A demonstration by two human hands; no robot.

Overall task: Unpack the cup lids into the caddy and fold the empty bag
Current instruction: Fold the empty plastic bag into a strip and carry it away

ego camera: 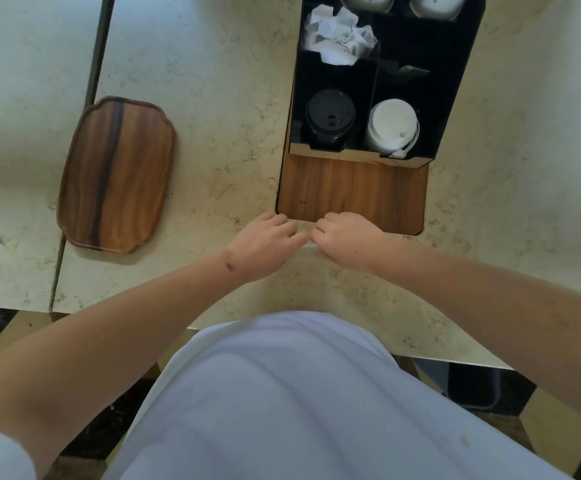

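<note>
On the counter (195,81), at its near edge, both hands meet side by side: the left hand (265,244) and the right hand (346,239) have their fingers curled down onto something thin and clear, which I take to be the empty bag (308,242) (it is almost invisible against the stone, so its outline cannot be traced). Each grip looks clamped on that film, though how firmly is hard to tell. Beyond them sits the black caddy (462,81) on a wooden board (351,192), with a stack of black lids (330,114) in its near-left compartment and white lids (391,124) in the near-right one. Crumpled white paper (339,34) fills a slot farther back. A wooden tray (116,174) lies well apart to the left. Judging by this, unpacking seems finished and folding is under way; flattening and finishing the fold remain.
</note>
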